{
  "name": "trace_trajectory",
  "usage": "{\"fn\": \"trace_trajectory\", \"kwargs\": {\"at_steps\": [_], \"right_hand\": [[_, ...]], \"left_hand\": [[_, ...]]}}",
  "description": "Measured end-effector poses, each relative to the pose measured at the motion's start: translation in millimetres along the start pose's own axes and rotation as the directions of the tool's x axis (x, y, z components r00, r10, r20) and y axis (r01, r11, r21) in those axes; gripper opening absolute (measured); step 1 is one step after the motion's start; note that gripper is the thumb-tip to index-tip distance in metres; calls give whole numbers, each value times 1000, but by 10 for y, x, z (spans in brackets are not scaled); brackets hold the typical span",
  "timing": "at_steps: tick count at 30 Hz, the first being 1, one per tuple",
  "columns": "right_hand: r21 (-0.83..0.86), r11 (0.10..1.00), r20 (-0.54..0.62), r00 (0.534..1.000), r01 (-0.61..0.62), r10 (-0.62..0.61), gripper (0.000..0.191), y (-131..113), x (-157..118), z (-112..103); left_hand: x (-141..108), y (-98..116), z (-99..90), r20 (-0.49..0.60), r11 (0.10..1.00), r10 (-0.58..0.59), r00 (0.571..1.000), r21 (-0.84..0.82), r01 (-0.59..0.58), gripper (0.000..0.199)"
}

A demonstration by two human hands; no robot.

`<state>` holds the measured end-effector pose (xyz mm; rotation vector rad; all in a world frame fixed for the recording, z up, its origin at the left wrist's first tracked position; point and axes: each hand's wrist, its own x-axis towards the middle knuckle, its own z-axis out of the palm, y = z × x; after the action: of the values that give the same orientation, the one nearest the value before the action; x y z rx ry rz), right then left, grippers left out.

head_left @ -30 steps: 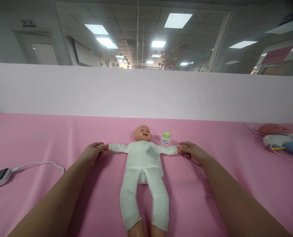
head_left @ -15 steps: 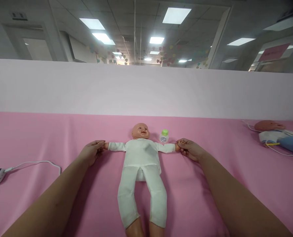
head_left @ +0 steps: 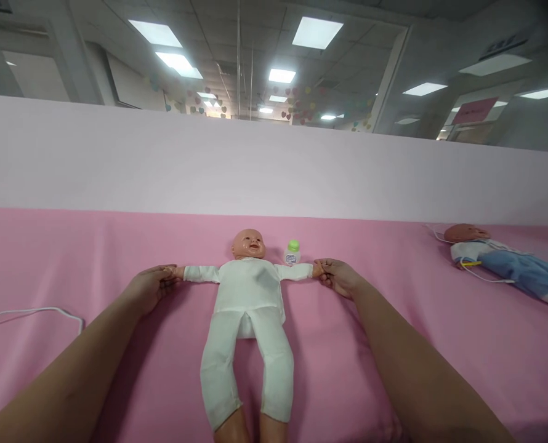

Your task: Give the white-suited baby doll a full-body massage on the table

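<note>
Doll (head_left: pixel 249 286): lies face up along the middle of the bench (head_left: pixel 348 381), head far, legs near, arms spread wide; its feet fall outside the view.
Left hand (head_left: pixel 151 286): fingers closed round the doll's small hand on the left — a slight hold, which could slip off if the arm were drawn outward.
Right hand (head_left: pixel 341 277): thumb and fingers pinched on the doll's other hand; a harder tug here than on the left would probably twist the body askew.
Bottle (head_left: pixel 292 252): green-capped, just beyond the right sleeve (head_left: pixel 296 271); a sweep of that arm toward the far side could knock it.
Pink cover (head_left: pixel 394 252): loosely creased, so dragging the doll or a forearm across it might bunch the cloth.
White cable (head_left: pixel 38 309): near the left forearm, which could snag it if swung outward.
Second doll (head_left: pixel 509 264): far right, well apart — probably at little risk unless the cover is pulled.
</note>
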<state>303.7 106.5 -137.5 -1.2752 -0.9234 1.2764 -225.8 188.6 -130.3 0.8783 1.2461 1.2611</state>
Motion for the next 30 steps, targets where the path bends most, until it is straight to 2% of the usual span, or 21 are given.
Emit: {"fn": "trace_trajectory", "kwargs": {"at_steps": [5, 9, 14, 21, 24, 27, 30], "right_hand": [[142, 990, 210, 978, -12, -18, 29, 34, 16, -170], [145, 989, 239, 971, -11, -24, 33, 60, 65, -228], [70, 998, 179, 984, 2, -15, 26, 7, 18, -135], [30, 999, -7, 1000, 21, -21, 31, 22, 60, -6], [39, 999, -96, 995, 4, -1, 23, 40, 105, 5], [72, 997, -83, 996, -1, 7, 10, 38, 103, -5], [110, 994, -18, 1000, -4, 6, 13, 32, 69, -52]], "left_hand": [[6, -8, -76, 124, 998, 54, 991, 32, -58, 24], [4, -11, -96, 147, 996, 63, 987, 53, -71, 16], [-17, 2, -73, 112, 997, 58, 992, 36, -63, 11], [8, 3, -58, 56, 999, 51, 997, 6, -52, 18], [45, -12, -64, 44, 999, 39, 998, 1, -39, 25], [78, -35, -84, 48, 999, 38, 998, -12, -38, 29], [65, -41, -97, 85, 998, 57, 995, -29, -55, 32]]}}
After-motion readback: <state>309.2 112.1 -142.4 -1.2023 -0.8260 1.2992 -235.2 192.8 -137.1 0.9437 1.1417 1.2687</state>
